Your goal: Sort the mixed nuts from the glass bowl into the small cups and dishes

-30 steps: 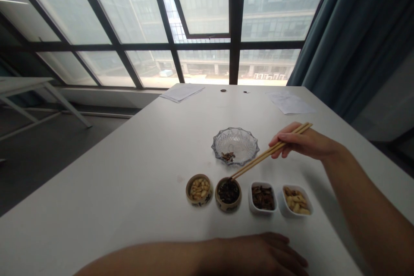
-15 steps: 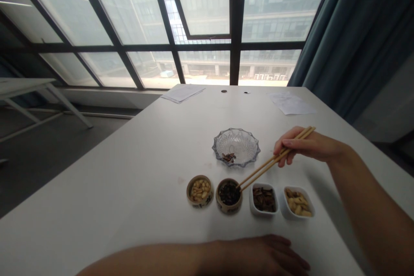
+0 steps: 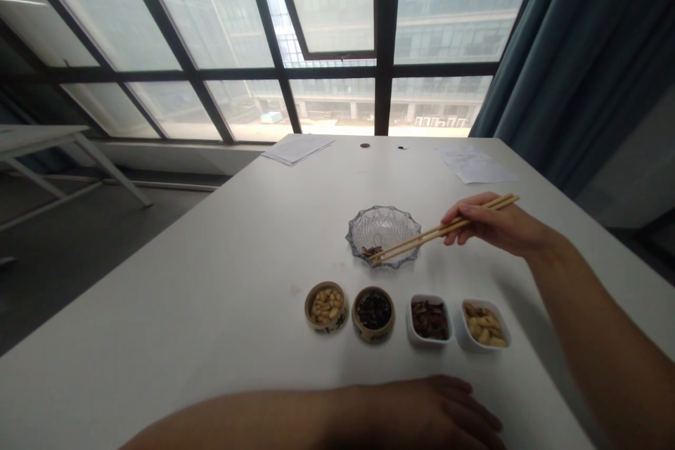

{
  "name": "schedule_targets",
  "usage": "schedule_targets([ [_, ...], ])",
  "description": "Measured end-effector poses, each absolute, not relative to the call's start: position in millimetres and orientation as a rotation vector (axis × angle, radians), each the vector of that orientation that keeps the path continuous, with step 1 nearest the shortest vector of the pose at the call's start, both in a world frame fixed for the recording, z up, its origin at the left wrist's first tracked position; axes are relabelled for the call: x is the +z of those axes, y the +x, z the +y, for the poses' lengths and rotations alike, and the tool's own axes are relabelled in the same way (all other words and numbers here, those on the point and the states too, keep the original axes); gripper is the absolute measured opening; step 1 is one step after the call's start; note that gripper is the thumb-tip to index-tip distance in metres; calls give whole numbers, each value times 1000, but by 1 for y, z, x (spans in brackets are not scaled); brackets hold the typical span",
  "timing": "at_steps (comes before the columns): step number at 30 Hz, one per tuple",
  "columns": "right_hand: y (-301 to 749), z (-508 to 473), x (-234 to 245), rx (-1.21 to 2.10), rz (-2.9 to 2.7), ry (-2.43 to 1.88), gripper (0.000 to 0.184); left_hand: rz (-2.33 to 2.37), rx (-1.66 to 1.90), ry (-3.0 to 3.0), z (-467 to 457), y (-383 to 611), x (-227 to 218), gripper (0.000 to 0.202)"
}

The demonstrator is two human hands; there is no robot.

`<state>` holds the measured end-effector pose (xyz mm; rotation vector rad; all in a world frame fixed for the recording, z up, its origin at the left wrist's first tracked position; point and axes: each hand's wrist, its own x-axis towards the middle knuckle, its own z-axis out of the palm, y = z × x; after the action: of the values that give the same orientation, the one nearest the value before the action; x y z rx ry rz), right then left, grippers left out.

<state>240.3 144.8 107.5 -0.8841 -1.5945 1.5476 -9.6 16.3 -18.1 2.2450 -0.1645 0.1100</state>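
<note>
My right hand (image 3: pixel 485 221) grips a pair of wooden chopsticks (image 3: pixel 432 233), whose tips reach over the glass bowl (image 3: pixel 403 221) with a scalloped rim. The tips are at a small heap of dark brown pieces (image 3: pixel 372 252) in its near left side; whether they pinch a piece I cannot tell. My left hand (image 3: pixel 448 408) lies flat on the near side of the table, fingers stretched out, holding nothing. Before it stand a round tub of pale nuts (image 3: pixel 327 304), a round tub of black bits (image 3: pixel 374 311), a white dish of brown strips (image 3: pixel 429 320) and a white dish of pale yellow slices (image 3: pixel 484 327).
All this stands on a white table (image 3: pixel 211 295). Paper sheets (image 3: pixel 299 149) lie at its far left, and another sheet (image 3: pixel 477 163) at its far right. Windows rise behind it, a blue curtain (image 3: pixel 559 63) hangs at the right, and a second table (image 3: pixel 42 137) stands left.
My right hand has lifted the chopsticks from the tub of black bits and moved their tips up and left into the glass bowl. My left hand has stayed in place.
</note>
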Motion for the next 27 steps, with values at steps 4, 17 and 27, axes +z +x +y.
schedule_targets([
  [4, 221, 152, 95, 1348, -1483, -994, 37, -191, 109, 2247, 17, -9, -22, 43],
  [17, 185, 151, 78, 1375, -1521, -1120, 39, -187, 102, 2252, 17, -10, -19, 42],
  [27, 180, 150, 76, 1289, -1559, -1107, 43, -147, 53, 2230, 16, -9, -19, 40],
])
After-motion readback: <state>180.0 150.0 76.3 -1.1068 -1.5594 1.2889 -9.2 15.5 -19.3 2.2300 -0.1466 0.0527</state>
